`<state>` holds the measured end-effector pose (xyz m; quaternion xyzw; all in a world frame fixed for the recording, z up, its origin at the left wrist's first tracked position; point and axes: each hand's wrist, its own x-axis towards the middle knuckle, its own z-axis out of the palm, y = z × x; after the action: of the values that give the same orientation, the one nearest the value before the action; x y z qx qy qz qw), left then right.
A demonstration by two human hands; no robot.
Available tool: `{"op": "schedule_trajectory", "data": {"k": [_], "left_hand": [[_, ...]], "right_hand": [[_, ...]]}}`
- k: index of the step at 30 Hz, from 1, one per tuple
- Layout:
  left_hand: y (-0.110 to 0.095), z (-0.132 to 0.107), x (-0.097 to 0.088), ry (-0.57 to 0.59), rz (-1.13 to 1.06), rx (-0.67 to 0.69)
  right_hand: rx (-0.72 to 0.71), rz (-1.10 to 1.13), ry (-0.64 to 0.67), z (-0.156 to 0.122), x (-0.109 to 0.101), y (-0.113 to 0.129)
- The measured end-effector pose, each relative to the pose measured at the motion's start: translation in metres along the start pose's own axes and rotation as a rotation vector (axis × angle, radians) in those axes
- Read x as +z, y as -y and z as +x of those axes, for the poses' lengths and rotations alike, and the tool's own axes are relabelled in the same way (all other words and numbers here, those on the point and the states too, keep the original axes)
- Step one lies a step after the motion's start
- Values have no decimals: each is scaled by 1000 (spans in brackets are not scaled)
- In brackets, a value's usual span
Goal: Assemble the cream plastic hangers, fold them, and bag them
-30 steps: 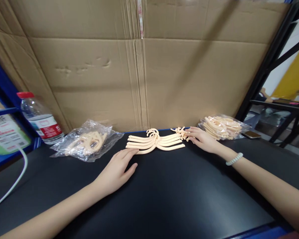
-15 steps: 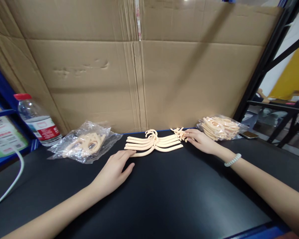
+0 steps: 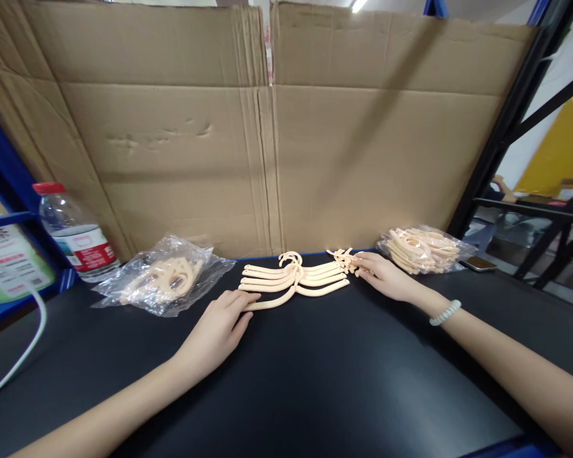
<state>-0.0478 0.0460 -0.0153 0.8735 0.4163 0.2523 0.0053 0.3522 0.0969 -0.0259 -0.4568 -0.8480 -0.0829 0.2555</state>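
Note:
Several cream plastic folding hangers [image 3: 293, 285] lie stacked in a row on the black table, their hooks bunched at the back and their arms spread to both sides. My left hand [image 3: 222, 321] pinches the left arm end of the nearest hanger between thumb and fingers. A heap of small cream plastic pieces [image 3: 342, 259] lies by the right tips of the row. At its right edge, my right hand [image 3: 382, 275] has its fingers and thumb closed on a small piece, mostly covered by the fingertips. A pale bead bracelet [image 3: 445, 313] circles the right wrist.
A clear bag of cream parts [image 3: 169, 280] lies at left and another filled bag [image 3: 417, 248] at back right, with a phone-like flat object [image 3: 479, 263] beside it. A red-capped bottle [image 3: 79, 235] stands far left. Cardboard [image 3: 186, 140] walls the back edge.
The left end of the nearest hanger has swung slightly toward me with my left hand, its thumb now closed against it. My right hand stays at the heap. The camera view has tilted up slightly.

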Motion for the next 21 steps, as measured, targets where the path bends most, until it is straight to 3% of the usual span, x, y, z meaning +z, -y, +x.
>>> {"op": "schedule_trajectory", "data": {"k": [7, 12, 14, 17, 21], "left_hand": [[0, 2, 1, -11, -2, -7], [-1, 2, 0, -17, -58, 28], [-2, 2, 0, -14, -84, 45], [-3, 1, -1, -17, -100, 79], [-5, 2, -2, -15, -77, 88]], "right_hand": [[16, 29, -39, 2, 3, 2], [65, 75, -182, 6, -5, 4], [143, 209, -299, 8, -11, 8], [297, 582, -450, 10, -20, 22], [428, 1006, -549, 11, -31, 49]]}}
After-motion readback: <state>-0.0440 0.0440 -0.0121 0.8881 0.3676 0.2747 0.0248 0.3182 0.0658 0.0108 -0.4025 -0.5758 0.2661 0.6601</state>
